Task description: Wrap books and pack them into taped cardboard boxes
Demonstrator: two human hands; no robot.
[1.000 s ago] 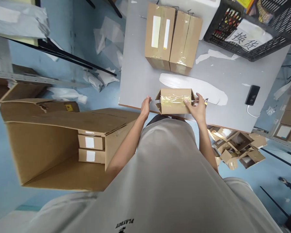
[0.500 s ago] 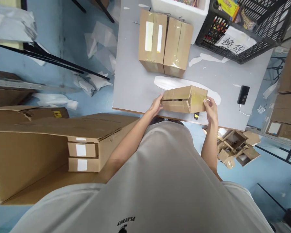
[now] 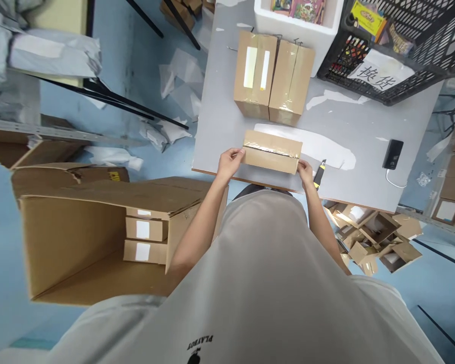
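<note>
A small brown cardboard box (image 3: 272, 151) is at the near edge of the grey table (image 3: 367, 174), its long side across my front. Between its two top flaps runs a thin dark seam with shiny tape along it. My left hand (image 3: 230, 163) grips the box's left end with thumb and fingers. At the right end, near the lower corner, my right hand (image 3: 305, 172) pinches the cardboard. Just right of that hand lies a black and yellow utility knife (image 3: 319, 175). A white paper strip (image 3: 326, 146) lies flat behind the box.
Two taped cartons (image 3: 291, 83) stand farther back, before a white foam bin (image 3: 299, 23) and a black plastic crate (image 3: 387, 55). A black phone-like device (image 3: 393, 154) with a white cable lies right. Left below is a large open carton (image 3: 76, 242); opened boxes (image 3: 375, 232) lie right below.
The box has turned from tilted, end showing, to lying with its flapped top facing up. My right hand has shifted left and down with it, and the utility knife is now fully visible.
</note>
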